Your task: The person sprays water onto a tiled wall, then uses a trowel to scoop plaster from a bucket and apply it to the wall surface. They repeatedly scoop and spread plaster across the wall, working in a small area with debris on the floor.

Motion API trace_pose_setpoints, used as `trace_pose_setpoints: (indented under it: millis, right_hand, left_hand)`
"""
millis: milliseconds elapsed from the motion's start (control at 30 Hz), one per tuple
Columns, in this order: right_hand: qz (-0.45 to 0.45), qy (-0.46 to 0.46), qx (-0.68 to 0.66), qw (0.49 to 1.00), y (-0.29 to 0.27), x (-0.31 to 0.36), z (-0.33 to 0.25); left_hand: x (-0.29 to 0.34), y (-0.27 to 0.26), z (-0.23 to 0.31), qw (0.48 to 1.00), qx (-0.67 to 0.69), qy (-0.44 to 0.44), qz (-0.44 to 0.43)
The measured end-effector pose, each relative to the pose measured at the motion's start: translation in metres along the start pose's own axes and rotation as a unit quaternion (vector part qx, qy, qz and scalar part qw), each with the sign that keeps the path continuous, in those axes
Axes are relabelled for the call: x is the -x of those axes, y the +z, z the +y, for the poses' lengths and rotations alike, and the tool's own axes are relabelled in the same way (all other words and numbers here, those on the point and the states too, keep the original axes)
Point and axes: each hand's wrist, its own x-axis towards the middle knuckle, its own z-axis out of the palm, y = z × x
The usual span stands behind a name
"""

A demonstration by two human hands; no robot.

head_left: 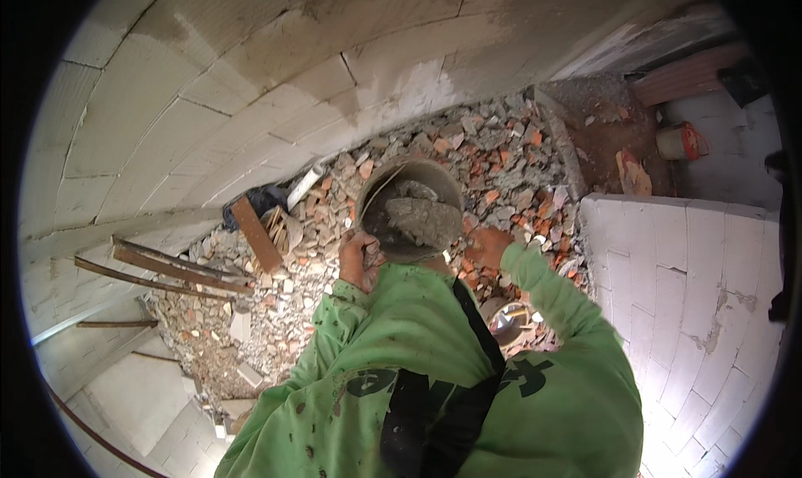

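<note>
A round grey-crusted bucket (361, 201) stands in front of me, with a large wet-looking lump of grey mortar (418, 219) inside. A thin wire handle crosses its left side. At the near left of the rim, my left hand (361, 259) is closed with its fingers gripping the edge. My right hand (488, 247) is low by the bucket's near right side, just over the rubble; its fingers are too indistinct to read. Both arms wear green, mud-spotted sleeves. Below my right forearm sits a second, smaller round container (507, 321), partly hidden by my shirt.
Broken brick and stone rubble (501, 156) covers the ground. Long boards (175, 269), a brown plank (256, 234) and a white pipe (306, 186) lie at the left. Block walls (276, 94) enclose the far side and right. A red-and-white bucket (681, 141) lies at the far right.
</note>
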Motion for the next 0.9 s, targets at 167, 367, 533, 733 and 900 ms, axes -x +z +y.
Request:
trace_pose_setpoints:
  millis: [167, 367, 533, 733, 900]
  right_hand:
    - [0.076, 0.035, -0.219, 0.972, 0.022, 0.016, -0.008]
    - [0.152, -0.042, -0.674, 0.722, -0.014, 0.045, -0.035]
    - [0.367, -0.238, -0.760, 0.480, -0.134, 0.130, -0.073]
    - [0.697, -0.525, -0.390, 0.294, -0.261, 0.267, -0.145]
    - [0.939, -0.294, -0.173, -0.049, -0.422, 0.318, -0.168]
  left_hand:
    - [-0.030, -0.010, -0.005, 0.999, 0.031, -0.014, 0.005]
    - [-0.055, -0.036, -0.005, 0.845, -0.409, 0.299, -0.169]
    - [-0.080, -0.031, 0.001, 1.000, -0.013, -0.011, 0.012]
    - [-0.096, -0.032, 0.009, 0.997, -0.038, -0.042, -0.054]
    - [-0.110, -0.036, 0.013, 0.997, -0.022, -0.048, -0.059]
